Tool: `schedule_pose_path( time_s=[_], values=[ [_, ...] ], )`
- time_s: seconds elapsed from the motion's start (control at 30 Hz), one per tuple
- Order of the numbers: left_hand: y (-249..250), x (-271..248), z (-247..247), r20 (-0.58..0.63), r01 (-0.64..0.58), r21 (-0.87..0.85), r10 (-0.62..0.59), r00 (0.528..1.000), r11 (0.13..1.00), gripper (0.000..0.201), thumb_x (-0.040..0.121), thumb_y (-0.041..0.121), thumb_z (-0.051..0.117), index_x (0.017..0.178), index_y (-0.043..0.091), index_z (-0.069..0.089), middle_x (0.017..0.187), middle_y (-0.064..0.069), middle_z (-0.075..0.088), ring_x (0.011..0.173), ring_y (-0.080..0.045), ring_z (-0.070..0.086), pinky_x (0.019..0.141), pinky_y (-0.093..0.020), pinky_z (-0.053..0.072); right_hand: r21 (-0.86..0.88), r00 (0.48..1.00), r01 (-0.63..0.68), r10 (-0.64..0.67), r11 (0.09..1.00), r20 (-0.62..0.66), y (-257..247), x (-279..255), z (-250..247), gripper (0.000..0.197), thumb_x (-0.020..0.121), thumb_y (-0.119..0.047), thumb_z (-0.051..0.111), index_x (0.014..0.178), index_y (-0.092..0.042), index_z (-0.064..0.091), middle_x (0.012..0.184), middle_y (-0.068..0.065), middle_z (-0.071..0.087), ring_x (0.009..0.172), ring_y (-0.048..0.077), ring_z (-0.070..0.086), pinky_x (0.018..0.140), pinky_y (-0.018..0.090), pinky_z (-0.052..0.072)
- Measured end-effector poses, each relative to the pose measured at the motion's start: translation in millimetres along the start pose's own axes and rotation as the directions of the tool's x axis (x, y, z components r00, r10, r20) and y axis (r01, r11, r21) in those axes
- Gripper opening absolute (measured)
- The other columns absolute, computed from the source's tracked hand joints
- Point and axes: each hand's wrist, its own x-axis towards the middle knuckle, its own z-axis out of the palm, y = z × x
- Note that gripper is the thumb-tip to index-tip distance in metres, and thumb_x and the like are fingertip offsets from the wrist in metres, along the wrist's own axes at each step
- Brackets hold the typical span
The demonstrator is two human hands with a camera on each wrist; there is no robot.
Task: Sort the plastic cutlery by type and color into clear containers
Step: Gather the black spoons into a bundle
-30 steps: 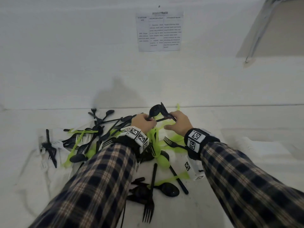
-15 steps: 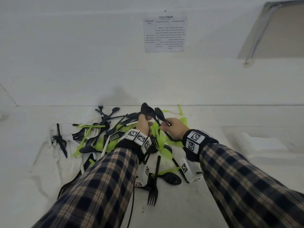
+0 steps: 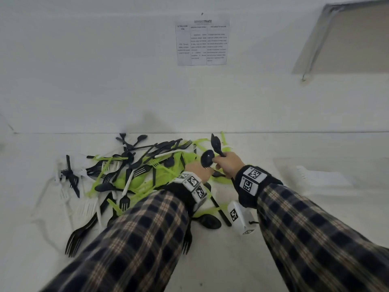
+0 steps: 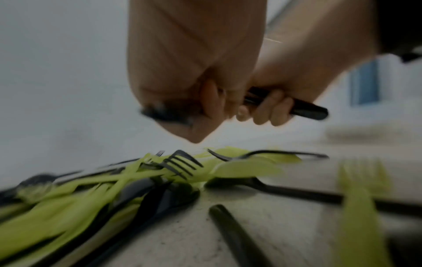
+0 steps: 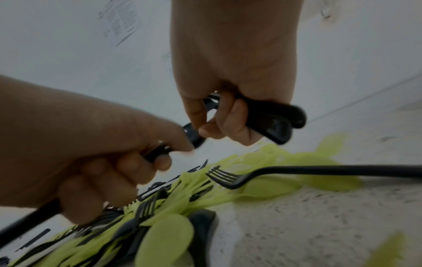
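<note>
A white table (image 3: pixel 273 260) carried a tangled pile of cutlery (image 3: pixel 147 171) (black, green and white pieces mixed). Above its right edge the right hand (image 3: pixel 228 165) gripped a bundle of black spoons (image 3: pixel 216 144), bowls up. Beside it, the left hand (image 3: pixel 197 172) curled around one black spoon (image 3: pixel 207 159).

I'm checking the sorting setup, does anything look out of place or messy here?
Yes. Black, green and white cutlery lies tangled in one unsorted heap on the white surface. The right hand grips several black spoons. No clear container is plainly visible.
</note>
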Motion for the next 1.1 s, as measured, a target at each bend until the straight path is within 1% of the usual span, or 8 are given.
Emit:
schedule_pose_path(
  time_s=[0.07, 0.17, 0.33, 0.4, 0.6, 0.73, 0.9, 1.1],
  values=[
    [1, -8, 8, 0.037, -0.006, 0.153, 0.001, 0.999, 0.988, 0.019, 0.092, 0.022, 0.053, 0.089, 0.006, 0.062, 0.092, -0.008, 0.064, 0.094, -0.025, 0.061, 0.073, -0.027, 0.047, -0.051, 1.0, -0.02, 0.02, 0.998, 0.003, 2, -2, -3, 0.024, 0.084, -0.013, 0.055, 0.06, -0.012, 0.053, 0.061, 0.002, 0.053, 0.045, 0.014, 0.039, 0.043, 0.023, 0.028],
    [-3, -13, 22, 0.033, 0.03, 0.207, -0.037, 0.999, 0.978, 0.032, 0.09, 0.02, 0.058, 0.118, 0.003, 0.06, 0.121, -0.014, 0.061, 0.113, -0.028, 0.059, 0.089, -0.032, 0.047, -0.09, 0.999, -0.036, 0.039, 0.995, 0.028, 6, -5, -3, 0.023, 0.082, -0.011, 0.054, 0.059, -0.011, 0.052, 0.058, 0.003, 0.051, 0.046, 0.016, 0.039, 0.043, 0.024, 0.028],
    [6, -26, 33, -0.02, 0.096, 0.261, -0.094, 0.995, 0.96, 0.016, 0.093, 0.022, 0.056, 0.104, 0.012, 0.063, 0.105, -0.005, 0.064, 0.088, -0.02, 0.059, 0.064, -0.027, 0.042, -0.16, 0.996, -0.021, 0.033, 0.987, 0.077, 12, -13, 1, 0.016, 0.083, -0.012, 0.054, 0.067, -0.008, 0.054, 0.06, 0.004, 0.05, 0.049, 0.016, 0.041, 0.046, 0.024, 0.031],
    [8, -27, 33, -0.038, 0.146, 0.22, -0.141, 0.989, 0.964, 0.014, 0.093, 0.018, 0.056, 0.103, 0.012, 0.064, 0.099, -0.004, 0.062, 0.095, -0.021, 0.062, 0.054, -0.025, 0.037, -0.179, 0.996, -0.012, 0.027, 0.984, 0.085, 14, -16, 5, 0.011, 0.083, -0.013, 0.054, 0.074, -0.006, 0.056, 0.065, 0.005, 0.051, 0.054, 0.018, 0.044, 0.048, 0.025, 0.033],
    [8, -35, 30, -0.082, 0.21, 0.087, -0.203, 0.976, 0.974, 0.026, 0.086, 0.017, 0.063, 0.108, 0.003, 0.063, 0.111, -0.012, 0.064, 0.103, -0.027, 0.063, 0.077, -0.032, 0.049, -0.187, 0.998, 0.036, -0.024, 0.982, 0.065, 18, -22, 13, 0.025, 0.084, -0.015, 0.055, 0.1, 0.002, 0.066, 0.09, 0.015, 0.062, 0.086, 0.028, 0.058, 0.07, 0.03, 0.043],
    [9, -39, 24, -0.115, 0.225, -0.04, -0.228, 0.967, 0.974, 0.017, 0.082, 0.02, 0.067, 0.082, 0.006, 0.058, 0.098, -0.015, 0.063, 0.086, -0.027, 0.061, 0.067, -0.029, 0.046, -0.177, 0.997, 0.073, -0.077, 0.981, -0.015, 20, -23, 12, 0.029, 0.089, -0.017, 0.051, 0.109, 0.002, 0.062, 0.109, 0.02, 0.064, 0.102, 0.035, 0.059, 0.081, 0.033, 0.045],
    [10, -43, 21, -0.238, 0.178, -0.177, -0.218, 0.946, 0.968, 0.03, 0.083, 0.025, 0.067, 0.087, -0.005, 0.06, 0.094, -0.019, 0.064, 0.091, -0.032, 0.063, 0.062, -0.029, 0.039, -0.013, 0.973, 0.162, -0.162, 0.987, -0.162, 19, -24, 5, 0.017, 0.093, -0.016, 0.047, 0.097, -0.002, 0.057, 0.09, 0.014, 0.057, 0.082, 0.026, 0.051, 0.071, 0.029, 0.037],
    [-1, -50, 19, -0.273, 0.231, -0.397, -0.355, 0.894, 0.888, 0.038, 0.088, 0.026, 0.059, 0.057, 0.013, 0.042, 0.057, -0.001, 0.042, 0.066, -0.024, 0.048, 0.052, -0.026, 0.032, -0.117, 0.971, 0.191, -0.17, 0.975, 0.17, 21, -25, 6, 0.014, 0.09, -0.015, 0.049, 0.084, -0.007, 0.059, 0.081, 0.011, 0.055, 0.073, 0.025, 0.048, 0.063, 0.029, 0.038]
  ],
)
